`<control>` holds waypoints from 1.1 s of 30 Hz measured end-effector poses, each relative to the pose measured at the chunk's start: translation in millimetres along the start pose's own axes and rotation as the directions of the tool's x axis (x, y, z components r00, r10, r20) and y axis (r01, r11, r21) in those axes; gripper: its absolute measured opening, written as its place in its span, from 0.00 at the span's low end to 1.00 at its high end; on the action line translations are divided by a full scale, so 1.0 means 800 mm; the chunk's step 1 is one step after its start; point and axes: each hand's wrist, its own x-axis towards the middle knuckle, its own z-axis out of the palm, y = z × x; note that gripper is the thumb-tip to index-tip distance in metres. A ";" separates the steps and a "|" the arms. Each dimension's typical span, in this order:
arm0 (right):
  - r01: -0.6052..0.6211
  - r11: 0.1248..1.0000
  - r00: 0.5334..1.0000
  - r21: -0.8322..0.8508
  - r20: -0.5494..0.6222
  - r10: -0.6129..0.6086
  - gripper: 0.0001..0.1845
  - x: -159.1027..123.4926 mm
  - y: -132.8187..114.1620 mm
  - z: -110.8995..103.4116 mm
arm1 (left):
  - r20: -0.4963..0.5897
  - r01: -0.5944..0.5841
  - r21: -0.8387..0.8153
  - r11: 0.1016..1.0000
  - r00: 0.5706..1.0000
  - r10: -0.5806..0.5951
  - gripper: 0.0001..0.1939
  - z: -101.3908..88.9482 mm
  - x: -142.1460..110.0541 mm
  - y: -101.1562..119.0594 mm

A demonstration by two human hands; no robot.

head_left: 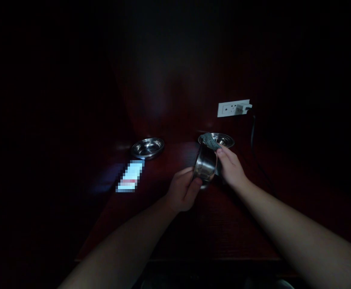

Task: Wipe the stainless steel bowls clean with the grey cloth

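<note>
My left hand (184, 189) grips a shiny metal bowl (206, 164) by its lower left side, thumb in front. The bowl is held tilted above the dark red table. Against its right side and rim, my right hand (231, 167) is closed on a grey-green cloth (210, 141). Part of the cloth sticks up over the bowl's top edge; the rest is hidden by the hand and bowl. Just behind the cloth lies a round metal dish (228, 140), partly covered from view. A second metal dish (147, 148) rests further left on the table.
A lit, pixelated screen (131, 176) lies left on the table (223, 224). On the back wall is a white socket panel (233, 108) with a plug in it, and a dark cable (252, 136) hangs down to the table's right side. The surroundings are very dark.
</note>
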 end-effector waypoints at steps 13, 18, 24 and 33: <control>0.020 1.000 0.999 -0.011 -0.037 -0.020 0.24 -0.001 -0.005 0.000 | 0.075 -0.031 -0.042 0.999 0.997 0.034 0.16 -0.003 0.004 0.003; 0.004 1.000 0.999 0.013 -0.043 -0.003 0.23 -0.001 -0.005 0.000 | 0.083 -0.052 -0.034 0.998 0.995 0.055 0.15 -0.003 0.003 -0.001; -0.002 0.999 0.999 0.038 -0.040 0.003 0.22 0.001 -0.003 -0.001 | 0.080 -0.026 0.011 1.000 0.996 0.025 0.14 -0.002 0.003 -0.002; 0.014 0.999 1.000 0.050 -0.027 -0.013 0.21 0.000 -0.006 -0.001 | 0.098 -0.008 0.039 0.999 0.995 0.004 0.12 -0.003 0.004 -0.002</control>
